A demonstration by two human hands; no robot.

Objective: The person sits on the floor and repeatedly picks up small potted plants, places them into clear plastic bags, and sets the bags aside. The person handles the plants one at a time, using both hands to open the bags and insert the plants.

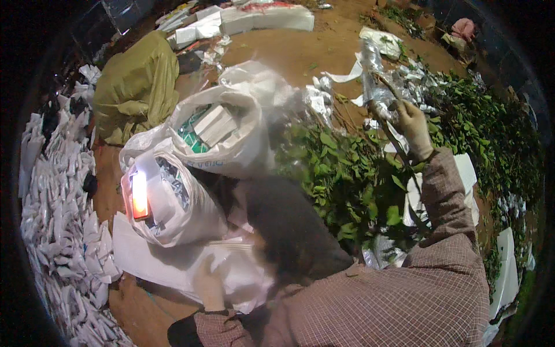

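My right hand (409, 126), in a light work glove, is closed around a thin woody stem (390, 89) of a leafy branch at the upper right. Below and left of it spreads a heap of leafy green cuttings (334, 173). My left hand (209, 279), also gloved and somewhat blurred, rests on white plastic sheeting (243, 277) at the lower middle; whether its fingers grip the sheeting is unclear. Beyond it stands an open white woven sack (199, 221) with a glowing light (140, 195) on its rim. A larger open sack (251, 143) holds pale flat bundles (215, 126).
Many folded white plastic pieces (56, 217) line the left side. An olive-green sack (134, 82) lies at the upper left, near white blocks (269, 19). Clear plastic wrap (373, 69) lies beyond my right hand. More cuttings (490, 126) cover the right side.
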